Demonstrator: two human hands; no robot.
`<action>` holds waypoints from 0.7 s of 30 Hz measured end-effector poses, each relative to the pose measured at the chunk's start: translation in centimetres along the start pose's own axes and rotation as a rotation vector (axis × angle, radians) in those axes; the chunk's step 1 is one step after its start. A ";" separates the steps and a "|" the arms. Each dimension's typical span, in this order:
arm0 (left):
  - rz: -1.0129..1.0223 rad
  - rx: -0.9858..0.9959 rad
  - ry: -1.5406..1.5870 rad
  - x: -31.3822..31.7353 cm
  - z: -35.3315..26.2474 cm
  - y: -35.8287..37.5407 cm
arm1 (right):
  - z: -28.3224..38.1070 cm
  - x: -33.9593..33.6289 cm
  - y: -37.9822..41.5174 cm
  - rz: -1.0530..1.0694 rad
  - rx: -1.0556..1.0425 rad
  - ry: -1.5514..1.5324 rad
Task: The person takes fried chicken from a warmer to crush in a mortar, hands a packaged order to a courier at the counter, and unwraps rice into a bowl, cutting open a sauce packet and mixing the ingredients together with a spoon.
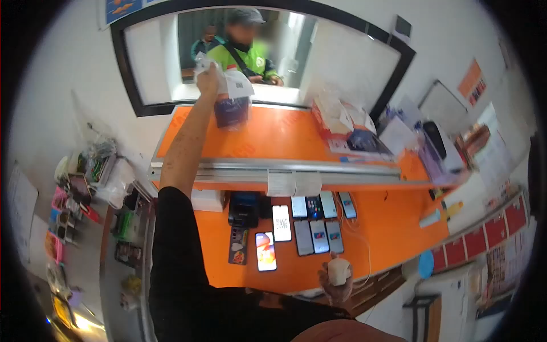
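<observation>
My left arm stretches up over the raised orange counter (268, 137) toward the window. My left hand (208, 81) is closed on the gathered top of a clear plastic bag (232, 114). A dark box-like item shows inside the bag, and a white paper slip (238, 84) hangs on its front. Low at the desk's front edge, my right hand (336, 288) is wrapped round a small whitish rounded object (339, 271) whose kind I cannot make out. Nearest to it are several phones (320, 237) lying in rows on the lower orange desk (376, 239).
A person in a green jacket (259, 57) stands beyond the black-framed window (128, 74); another sits farther back. Packed bags (347, 125) sit on the counter's right. A dark card-terminal-like device (244, 210) and charging cables (364, 242) are on the desk. Cluttered shelves (122, 228) stand left.
</observation>
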State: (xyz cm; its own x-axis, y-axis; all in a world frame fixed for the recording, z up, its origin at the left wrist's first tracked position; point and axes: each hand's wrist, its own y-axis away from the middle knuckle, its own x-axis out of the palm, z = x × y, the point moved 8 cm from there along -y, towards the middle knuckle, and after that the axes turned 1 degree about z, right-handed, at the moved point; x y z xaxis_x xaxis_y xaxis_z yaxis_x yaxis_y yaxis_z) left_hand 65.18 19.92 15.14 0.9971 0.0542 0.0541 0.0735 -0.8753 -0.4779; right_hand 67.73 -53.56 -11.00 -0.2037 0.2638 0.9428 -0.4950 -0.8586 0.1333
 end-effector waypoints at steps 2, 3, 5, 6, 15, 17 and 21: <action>-0.046 -0.021 -0.237 0.0 0.8 -0.4 | -1.1 0.5 1.6 -0.169 -0.093 -0.041; -0.040 -0.052 -0.298 0.5 1.4 -0.9 | -1.7 0.9 2.4 -0.252 -0.142 -0.055; -0.073 -0.071 -0.276 0.3 -0.8 0.2 | -0.5 0.0 4.2 -0.352 -0.280 0.168; -0.089 -0.026 -0.050 -1.3 -6.2 5.0 | 0.0 -0.2 6.1 -0.493 -0.381 0.292; 1.663 1.153 0.577 -12.4 -31.9 62.4 | -0.5 9.7 23.9 -0.772 -0.805 0.218; 1.924 1.280 0.766 -18.0 -37.6 70.8 | -2.4 10.0 29.6 -0.700 -0.862 0.219; 2.102 1.063 1.033 -26.6 -43.5 82.6 | -8.7 7.5 43.3 -0.647 -0.925 0.170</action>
State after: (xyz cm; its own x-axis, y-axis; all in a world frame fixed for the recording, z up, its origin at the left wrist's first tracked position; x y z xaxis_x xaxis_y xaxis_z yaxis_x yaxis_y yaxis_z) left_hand 43.78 -74.70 12.40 -0.4625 -0.4866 -0.7411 -0.1565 0.8676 -0.4720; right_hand 37.44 -84.92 -0.86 0.2393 0.6558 0.7160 -0.9670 0.0950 0.2363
